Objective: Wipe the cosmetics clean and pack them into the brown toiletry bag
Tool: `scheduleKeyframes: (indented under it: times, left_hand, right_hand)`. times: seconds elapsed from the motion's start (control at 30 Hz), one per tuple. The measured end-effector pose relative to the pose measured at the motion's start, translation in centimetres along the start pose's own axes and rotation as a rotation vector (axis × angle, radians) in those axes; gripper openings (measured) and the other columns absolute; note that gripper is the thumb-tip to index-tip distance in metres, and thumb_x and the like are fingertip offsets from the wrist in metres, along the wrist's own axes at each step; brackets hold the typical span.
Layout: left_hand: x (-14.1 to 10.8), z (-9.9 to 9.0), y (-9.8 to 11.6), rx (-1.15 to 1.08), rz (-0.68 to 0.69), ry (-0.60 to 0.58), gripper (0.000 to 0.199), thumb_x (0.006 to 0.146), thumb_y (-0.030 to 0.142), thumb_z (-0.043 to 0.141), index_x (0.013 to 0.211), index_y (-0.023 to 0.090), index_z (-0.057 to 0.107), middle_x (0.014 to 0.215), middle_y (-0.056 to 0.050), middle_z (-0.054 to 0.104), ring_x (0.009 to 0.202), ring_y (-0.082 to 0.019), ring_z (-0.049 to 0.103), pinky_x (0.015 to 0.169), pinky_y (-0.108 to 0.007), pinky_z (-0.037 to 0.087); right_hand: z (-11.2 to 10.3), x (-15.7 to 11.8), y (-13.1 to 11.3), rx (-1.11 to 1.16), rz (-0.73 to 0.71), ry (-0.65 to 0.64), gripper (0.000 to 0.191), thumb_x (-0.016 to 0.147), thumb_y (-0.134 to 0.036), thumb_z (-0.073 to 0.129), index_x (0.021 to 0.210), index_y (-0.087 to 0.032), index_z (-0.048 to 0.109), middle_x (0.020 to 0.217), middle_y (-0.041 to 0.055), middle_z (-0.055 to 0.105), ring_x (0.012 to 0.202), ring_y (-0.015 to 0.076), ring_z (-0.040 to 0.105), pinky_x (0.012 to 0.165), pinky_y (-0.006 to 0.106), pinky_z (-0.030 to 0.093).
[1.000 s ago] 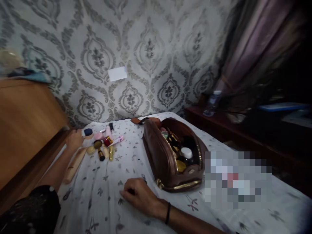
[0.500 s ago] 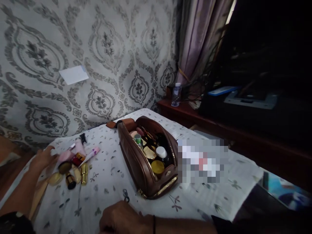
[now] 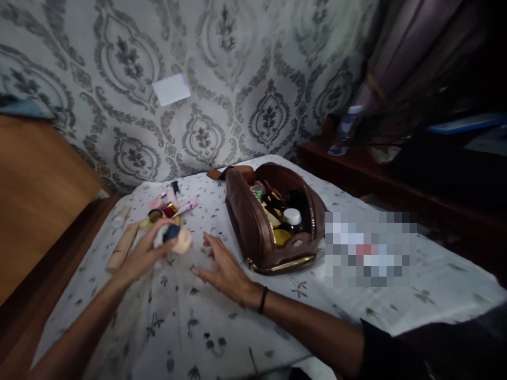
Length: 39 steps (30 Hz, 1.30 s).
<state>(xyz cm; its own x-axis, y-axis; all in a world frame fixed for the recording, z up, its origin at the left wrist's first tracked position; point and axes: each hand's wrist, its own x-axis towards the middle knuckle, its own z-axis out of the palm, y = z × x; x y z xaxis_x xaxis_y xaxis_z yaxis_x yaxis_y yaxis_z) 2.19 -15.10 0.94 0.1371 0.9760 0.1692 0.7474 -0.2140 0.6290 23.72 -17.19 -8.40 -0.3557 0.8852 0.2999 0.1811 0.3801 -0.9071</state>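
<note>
My left hand [image 3: 147,252] is closed around a small cosmetic bottle [image 3: 179,240] with a dark blue part and a peach end, blurred by motion. It is held over the patterned cloth. Just right of it, my right hand [image 3: 226,270] is open, fingers apart and pointing at the bottle. Beside my right hand stands an unzipped brown toiletry bag [image 3: 247,232]. Inside it show a white-capped dark bottle [image 3: 292,216] and a yellow lid [image 3: 282,237], among several other items. Behind my left hand lie cosmetics, including a pink-and-white tube [image 3: 185,208] and a red jar [image 3: 170,209].
A beige box [image 3: 122,247] and a small pale tube [image 3: 120,216] lie at the left. A patterned wall [image 3: 222,105] closes off the back. On the dark red ledge [image 3: 317,150] at right stands a clear bottle [image 3: 345,132]. A blurred-out patch covers something right of the bag.
My left hand has come from the far left toward the middle, now with the small cosmetic bottle. My right hand has moved forward and opened. The view has turned left.
</note>
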Motion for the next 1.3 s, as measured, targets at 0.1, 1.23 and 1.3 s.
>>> scheduleKeyframes:
  times: [0.1, 1.23, 1.3]
  left_hand:
    - [-3.6, 4.4, 1.3, -0.167, 0.154, -0.048, 0.029, 0.089, 0.042, 0.059, 0.116, 0.031, 0.06, 0.117, -0.005, 0.067, 0.112, -0.027, 0.063, 0.091, -0.042, 0.057]
    - [-5.3, 9.6, -2.1, -0.516, 0.028, 0.041, 0.068, 0.1, 0.06, 0.031, 0.156, 0.022, 0.028, 0.164, -0.008, 0.028, 0.151, -0.023, 0.026, 0.126, -0.042, 0.02]
    - [-5.1, 9.3, -2.0, -0.498, 0.008, 0.056, 0.064, 0.1, 0.055, 0.034, 0.154, 0.02, 0.035, 0.16, -0.009, 0.037, 0.15, -0.024, 0.03, 0.126, -0.042, 0.019]
  right_hand:
    - [0.3, 0.3, 0.4, -0.02, -0.049, -0.087, 0.076, 0.081, -0.034, 0.073, 0.146, -0.015, 0.04, 0.14, 0.0175, 0.051, 0.124, 0.0285, 0.054, 0.105, 0.045, 0.044]
    - [-0.1, 0.5, -0.3, 0.11, 0.082, -0.034, 0.058, 0.079, -0.042, 0.072, 0.124, -0.016, 0.045, 0.115, 0.0094, 0.061, 0.106, 0.0228, 0.061, 0.094, 0.036, 0.048]
    - [-0.2, 0.6, 0.2, 0.174, 0.062, -0.061, 0.066, 0.077, -0.038, 0.072, 0.13, -0.015, 0.042, 0.126, 0.012, 0.057, 0.117, 0.0238, 0.057, 0.102, 0.037, 0.044]
